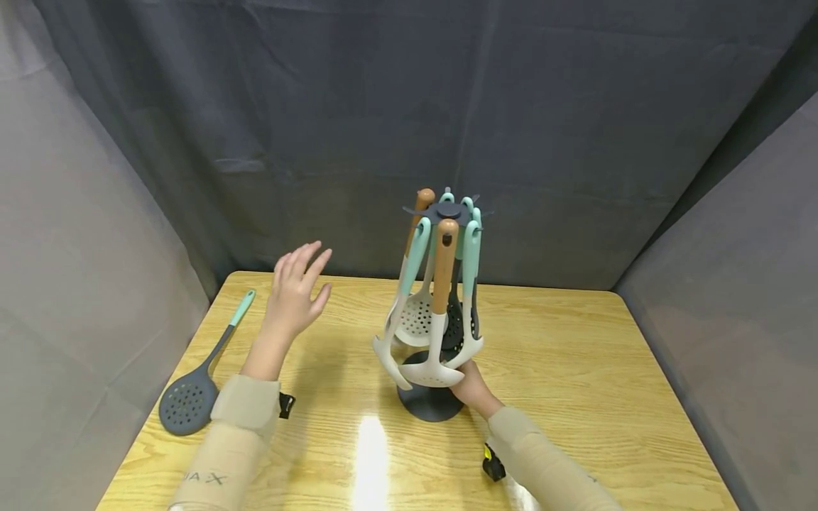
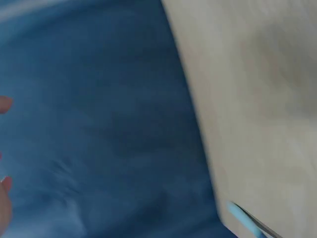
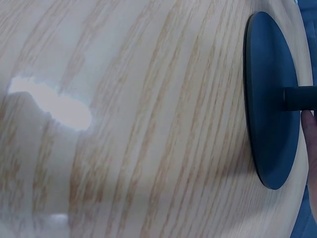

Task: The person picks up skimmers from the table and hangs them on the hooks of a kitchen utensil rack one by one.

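A dark utensil stand [image 1: 429, 406] with a round base holds several hanging kitchen tools. Among them are a white ladle-like tool with a wooden handle [image 1: 445, 266], white tools with mint handles [image 1: 471, 259], a white skimmer [image 1: 417, 319] and dark perforated tools. My right hand [image 1: 474, 389] grips the stand's pole low down, its fingers partly hidden behind the tools. In the right wrist view, a finger lies against the pole [image 3: 299, 98] above the base. My left hand [image 1: 297, 294] is raised over the table's left side, fingers spread and holding nothing.
A dark skimmer [image 1: 189, 402] with a mint handle lies on the left of the wooden table [image 1: 575, 397]. Dark cloth [image 1: 319, 128] hangs behind the table, and grey cloth [image 1: 83, 284] borders its sides.
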`<state>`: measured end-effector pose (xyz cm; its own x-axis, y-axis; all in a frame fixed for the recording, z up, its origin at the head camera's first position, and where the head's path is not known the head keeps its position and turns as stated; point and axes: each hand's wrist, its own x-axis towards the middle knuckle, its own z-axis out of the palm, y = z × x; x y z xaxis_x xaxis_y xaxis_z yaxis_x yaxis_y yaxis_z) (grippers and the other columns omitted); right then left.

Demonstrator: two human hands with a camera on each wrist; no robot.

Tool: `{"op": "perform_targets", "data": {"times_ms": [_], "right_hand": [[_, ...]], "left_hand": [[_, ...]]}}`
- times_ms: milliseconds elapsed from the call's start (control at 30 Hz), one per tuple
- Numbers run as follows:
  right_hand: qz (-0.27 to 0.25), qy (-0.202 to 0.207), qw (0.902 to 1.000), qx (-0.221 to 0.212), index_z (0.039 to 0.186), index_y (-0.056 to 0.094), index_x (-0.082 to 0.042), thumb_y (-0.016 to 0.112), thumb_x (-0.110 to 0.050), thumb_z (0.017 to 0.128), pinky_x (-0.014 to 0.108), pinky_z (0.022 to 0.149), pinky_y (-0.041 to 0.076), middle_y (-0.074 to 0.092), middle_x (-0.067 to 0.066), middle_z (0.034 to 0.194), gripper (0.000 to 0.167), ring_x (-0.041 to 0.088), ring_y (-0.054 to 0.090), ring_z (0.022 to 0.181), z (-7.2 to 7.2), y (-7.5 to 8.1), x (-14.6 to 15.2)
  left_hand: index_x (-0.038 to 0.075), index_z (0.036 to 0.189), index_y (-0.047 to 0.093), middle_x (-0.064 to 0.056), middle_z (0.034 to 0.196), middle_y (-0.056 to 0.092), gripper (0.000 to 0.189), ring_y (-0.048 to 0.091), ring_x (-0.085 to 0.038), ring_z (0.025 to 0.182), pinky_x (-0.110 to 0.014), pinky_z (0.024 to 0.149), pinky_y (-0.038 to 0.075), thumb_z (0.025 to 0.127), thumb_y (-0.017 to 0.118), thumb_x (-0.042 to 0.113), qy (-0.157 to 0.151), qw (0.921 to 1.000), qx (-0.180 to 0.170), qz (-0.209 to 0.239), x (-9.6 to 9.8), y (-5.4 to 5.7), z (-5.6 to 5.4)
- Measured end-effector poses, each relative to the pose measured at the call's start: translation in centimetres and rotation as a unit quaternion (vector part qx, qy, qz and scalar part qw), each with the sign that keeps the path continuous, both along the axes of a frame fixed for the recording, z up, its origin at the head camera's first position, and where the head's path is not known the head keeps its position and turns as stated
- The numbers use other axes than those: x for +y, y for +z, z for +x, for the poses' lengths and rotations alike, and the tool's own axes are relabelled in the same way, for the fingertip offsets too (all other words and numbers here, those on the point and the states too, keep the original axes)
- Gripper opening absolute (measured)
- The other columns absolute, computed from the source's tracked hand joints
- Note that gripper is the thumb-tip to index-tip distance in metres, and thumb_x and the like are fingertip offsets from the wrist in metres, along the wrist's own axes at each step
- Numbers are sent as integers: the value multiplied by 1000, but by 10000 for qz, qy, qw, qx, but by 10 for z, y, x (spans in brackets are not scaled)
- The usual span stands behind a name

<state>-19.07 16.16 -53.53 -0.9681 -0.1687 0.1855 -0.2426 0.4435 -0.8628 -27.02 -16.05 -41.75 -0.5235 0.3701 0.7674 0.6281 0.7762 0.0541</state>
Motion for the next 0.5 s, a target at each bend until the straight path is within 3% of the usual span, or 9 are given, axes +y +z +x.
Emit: {"op": "perform_targets", "data": {"times_ms": [67, 133, 200, 300, 400, 500], "right_hand": [[-24, -24, 10000, 1, 102, 58, 3, 56, 4, 86, 29, 79, 47, 61, 12, 97, 16, 6, 50, 87, 0, -1, 1], [-35, -32, 10000, 17, 99, 58, 3, 57, 5, 86, 28, 77, 47, 61, 11, 95, 13, 6, 50, 85, -1, -1, 1], [9, 30, 10000, 38, 93, 58, 3, 56, 4, 87, 26, 74, 46, 60, 10, 89, 6, 5, 48, 81, -1, -1, 1], [35, 131, 9999, 63, 84, 57, 1, 56, 3, 88, 24, 68, 44, 58, 7, 79, 4, 5, 47, 75, -2, -1, 1], [39, 194, 9998, 43, 80, 56, 0, 55, 2, 88, 24, 66, 42, 55, 3, 75, 8, 5, 46, 72, -2, -1, 1], [10, 169, 9999, -14, 79, 55, 0, 55, 2, 88, 24, 66, 42, 54, 1, 75, 9, 5, 45, 72, -2, -1, 2]], "left_hand": [[8, 132, 45, -13, 138, 36, 59, 33, -32, 125, -52, 102, 27, 78, 69, 12, 459, 9971, -599, -124, -17, -11, -10], [10, 136, 40, -14, 141, 31, 62, 29, -33, 127, -54, 103, 24, 80, 68, 14, 983, 9868, -1261, -270, -34, -22, -17], [11, 139, 36, -15, 144, 27, 64, 24, -35, 130, -56, 104, 20, 83, 65, 17, 1506, 9685, -1948, -358, -49, -31, -21], [10, 143, 28, -19, 146, 20, 65, 17, -40, 132, -61, 105, 13, 86, 60, 19, 2182, 9332, -2821, -453, -71, -46, -23], [5, 142, 27, -24, 144, 17, 65, 13, -45, 130, -66, 102, 9, 86, 58, 16, 2545, 9031, -3435, -394, -90, -60, -23], [2, 140, 28, -30, 140, 19, 64, 15, -50, 127, -68, 98, 14, 85, 58, 12, 2654, 8828, -3867, -257, -104, -74, -20]]}}
